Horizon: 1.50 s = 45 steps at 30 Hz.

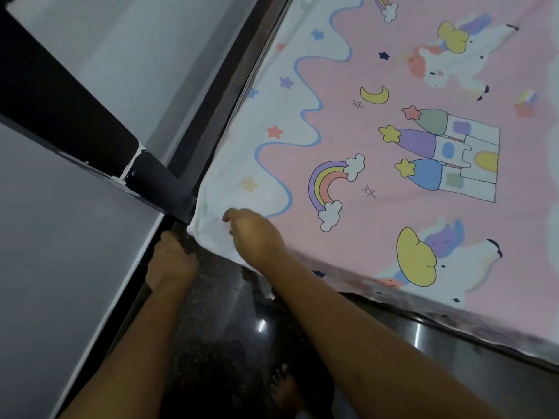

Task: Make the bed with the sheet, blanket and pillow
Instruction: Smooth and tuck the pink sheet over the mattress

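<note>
Right hand (pixel 254 235) grips the white-bordered corner of the flat pink unicorn-print sheet (pixel 393 182); left hand (pixel 172 261), just below, grip indeterminate.

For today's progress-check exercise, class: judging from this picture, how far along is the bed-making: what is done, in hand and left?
Done: the sheet lies spread flat, print up. In hand: its near corner, where the right hand seems to grip the fabric and the left hand reaches below the edge. Left: finishing this corner; blanket and pillow are not in view, so both seem yet to come.
</note>
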Each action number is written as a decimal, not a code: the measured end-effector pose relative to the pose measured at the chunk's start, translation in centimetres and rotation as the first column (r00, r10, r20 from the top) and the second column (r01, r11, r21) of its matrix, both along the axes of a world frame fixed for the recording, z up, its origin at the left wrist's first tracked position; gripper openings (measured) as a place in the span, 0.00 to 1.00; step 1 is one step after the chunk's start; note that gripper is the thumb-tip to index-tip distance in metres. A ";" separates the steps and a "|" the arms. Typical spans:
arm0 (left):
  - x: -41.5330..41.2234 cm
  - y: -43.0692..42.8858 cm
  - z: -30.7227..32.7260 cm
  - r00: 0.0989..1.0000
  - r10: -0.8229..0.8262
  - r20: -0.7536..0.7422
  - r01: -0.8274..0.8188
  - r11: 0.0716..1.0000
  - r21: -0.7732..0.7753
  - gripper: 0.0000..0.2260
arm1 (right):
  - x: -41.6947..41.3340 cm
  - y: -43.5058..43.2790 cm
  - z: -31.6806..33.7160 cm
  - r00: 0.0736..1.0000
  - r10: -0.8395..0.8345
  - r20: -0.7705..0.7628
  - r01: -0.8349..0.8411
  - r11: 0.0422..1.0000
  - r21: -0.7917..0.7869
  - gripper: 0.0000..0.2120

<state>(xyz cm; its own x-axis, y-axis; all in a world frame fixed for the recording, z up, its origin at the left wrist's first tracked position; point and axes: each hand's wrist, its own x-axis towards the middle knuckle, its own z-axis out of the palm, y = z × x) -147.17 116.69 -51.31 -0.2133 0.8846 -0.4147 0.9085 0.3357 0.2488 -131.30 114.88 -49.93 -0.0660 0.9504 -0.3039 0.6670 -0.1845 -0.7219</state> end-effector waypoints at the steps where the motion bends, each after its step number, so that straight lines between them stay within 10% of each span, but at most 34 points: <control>1: 0.4 -0.2 0.0 1.000 -0.007 0.024 0.006 1.000 0.021 0.17 | 1.0 0.0 0.4 0.997 -0.051 0.053 0.049 0.998 0.045 0.16; 7: 5.4 0.4 1.9 0.991 0.015 0.136 -0.038 0.986 0.164 0.09 | 7.1 -0.6 1.1 0.895 -0.013 0.447 0.060 0.994 -0.090 0.20; 15: 9.6 3.3 3.1 0.954 -0.299 0.033 0.279 0.919 0.280 0.17 | 4.7 0.1 -0.7 0.839 0.214 0.499 -0.201 0.976 -0.081 0.10; 21: 9.4 5.5 2.4 0.903 -0.424 -0.064 0.427 0.903 0.049 0.27 | 5.0 2.6 -0.2 0.940 0.312 0.137 -0.288 0.942 -0.171 0.12; 29: 9.7 7.4 2.9 0.943 -0.330 -0.036 0.325 0.940 -0.102 0.37 | 8.7 6.8 0.8 0.980 -0.177 -0.087 0.172 0.983 -0.060 0.10; 45: 17.9 14.8 2.7 0.964 -0.185 0.193 0.199 0.978 -0.058 0.36 | 18.7 22.2 3.5 0.850 0.040 0.526 -0.082 0.995 0.056 0.18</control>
<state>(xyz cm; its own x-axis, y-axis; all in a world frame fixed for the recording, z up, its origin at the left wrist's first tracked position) -129.22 131.46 -48.62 0.0444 0.8657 -0.4986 0.8982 0.1839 0.3993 -112.63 137.12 -46.41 0.0241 0.9707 -0.2390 0.9579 -0.0909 -0.2724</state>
